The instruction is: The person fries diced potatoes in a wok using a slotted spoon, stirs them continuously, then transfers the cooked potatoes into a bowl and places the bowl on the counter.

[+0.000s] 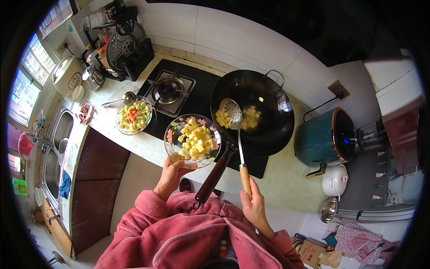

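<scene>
My left hand [173,173] grips the near rim of a clear glass plate [171,134] with a pink flower pattern. Diced yellow potatoes [196,139] are heaped on it, and it hangs just left of the wok. In my right hand [252,203] is the wooden handle of a perforated metal skimmer [232,112], whose bowl lies inside the black wok [275,127]. More potato cubes [250,117] sit in the wok on both sides of the skimmer, those on the right in oil. The wok's dark red handle [215,178] points towards me, between my hands.
A bare gas burner [168,90] is left of the wok. Beside it stands a glass bowl of chopped green and red vegetables [133,116] with a metal ladle [129,98]. A teal air fryer [315,138] occupies the right counter. The double sink [52,168] is far left.
</scene>
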Demonstrator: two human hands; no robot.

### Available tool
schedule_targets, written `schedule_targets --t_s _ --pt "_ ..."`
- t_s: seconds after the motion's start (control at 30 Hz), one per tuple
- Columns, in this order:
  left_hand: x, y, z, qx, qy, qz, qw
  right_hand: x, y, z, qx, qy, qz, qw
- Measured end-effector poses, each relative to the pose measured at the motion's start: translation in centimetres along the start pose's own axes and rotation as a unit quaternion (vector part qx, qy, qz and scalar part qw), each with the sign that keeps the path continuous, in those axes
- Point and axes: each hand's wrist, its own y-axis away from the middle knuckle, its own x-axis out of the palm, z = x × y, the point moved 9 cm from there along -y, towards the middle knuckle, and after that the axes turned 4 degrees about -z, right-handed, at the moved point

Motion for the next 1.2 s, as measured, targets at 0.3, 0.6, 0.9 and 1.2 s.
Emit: schedule_targets --t_s 0.3,0.6,0.9,1.2 --pt "0.5 -0.6 -0.1 0.007 -0.006 0.009 1.000 -2.6 4.7 2.7 -0.059 0.031 0.034 0.997" --pt "-0.1 0.0 -0.4 0.014 -0.009 -0.011 1.000 -7.7 -0.6 0.0 -0.053 0.068 -0.075 0.993" --pt "-1.0 1.4 0.0 0.004 -0.008 -0.004 1.000 -13.6 -10.5 -8.9 0.041 0.061 -0.072 0.995" --pt "-1.3 2.4 0.6 -0.004 0.009 -0.003 1.000 -11.3 -6.9 -8.1 0.210 -0.215 0.108 0.948"
